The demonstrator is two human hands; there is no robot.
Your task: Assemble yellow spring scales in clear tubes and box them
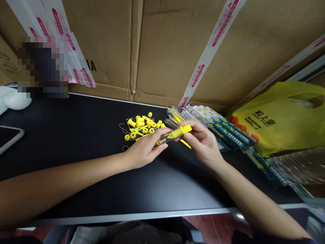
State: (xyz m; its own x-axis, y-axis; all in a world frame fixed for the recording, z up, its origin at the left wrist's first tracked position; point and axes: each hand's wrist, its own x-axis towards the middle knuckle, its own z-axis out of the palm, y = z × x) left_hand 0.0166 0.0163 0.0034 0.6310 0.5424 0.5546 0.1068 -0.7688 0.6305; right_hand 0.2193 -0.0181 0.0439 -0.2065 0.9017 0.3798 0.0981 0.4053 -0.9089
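Observation:
Between both hands is a clear tube with a yellow cap (170,136), tilted with its capped end up to the right; yellow pieces show inside it. My left hand (144,149) is closed around its lower left end, thumb below and fingers above. With thumb and fingers, my right hand (201,140) pinches the yellow cap end. Just beyond my left hand lies a loose pile of small yellow plastic parts (139,123), with rings, spools and bent wire loops among them. Behind the tube rest several clear tubes and yellow sticks (175,115), partly hidden by my right hand.
Stacked green and white printed packages (225,127) lie at the right, beside a yellow plastic bag (284,118) and clear plastic containers (302,166). Cardboard boxes (172,51) wall off the black table (83,135) at the back. A phone-like white-edged device (11,137) lies far left.

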